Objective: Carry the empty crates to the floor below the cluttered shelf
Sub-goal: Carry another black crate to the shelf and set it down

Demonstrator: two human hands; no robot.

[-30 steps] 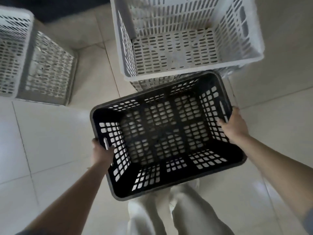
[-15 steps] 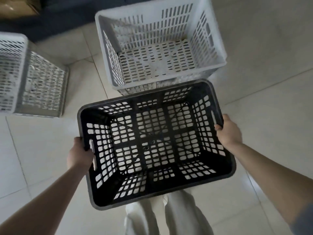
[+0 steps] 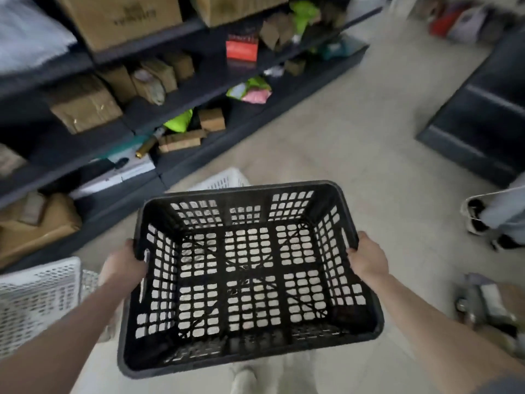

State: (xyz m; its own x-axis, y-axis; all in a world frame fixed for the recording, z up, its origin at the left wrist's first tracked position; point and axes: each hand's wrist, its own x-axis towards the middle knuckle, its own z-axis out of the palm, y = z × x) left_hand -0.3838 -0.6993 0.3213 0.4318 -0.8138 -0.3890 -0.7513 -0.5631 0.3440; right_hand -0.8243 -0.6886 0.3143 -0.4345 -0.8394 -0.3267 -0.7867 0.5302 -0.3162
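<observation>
At the black crate's (image 3: 250, 277) sides, left hand (image 3: 123, 265) and right hand (image 3: 368, 258) clasp its rim.

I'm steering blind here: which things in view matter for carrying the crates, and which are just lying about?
Job: black crate, left hand, right hand, white crates, cluttered shelf.
Lying about: cardboard boxes, red box, shoes.

Empty black slotted crate (image 3: 250, 277) held level above the floor, white crate (image 3: 34, 300) at left, another white crate (image 3: 224, 180) behind it
</observation>
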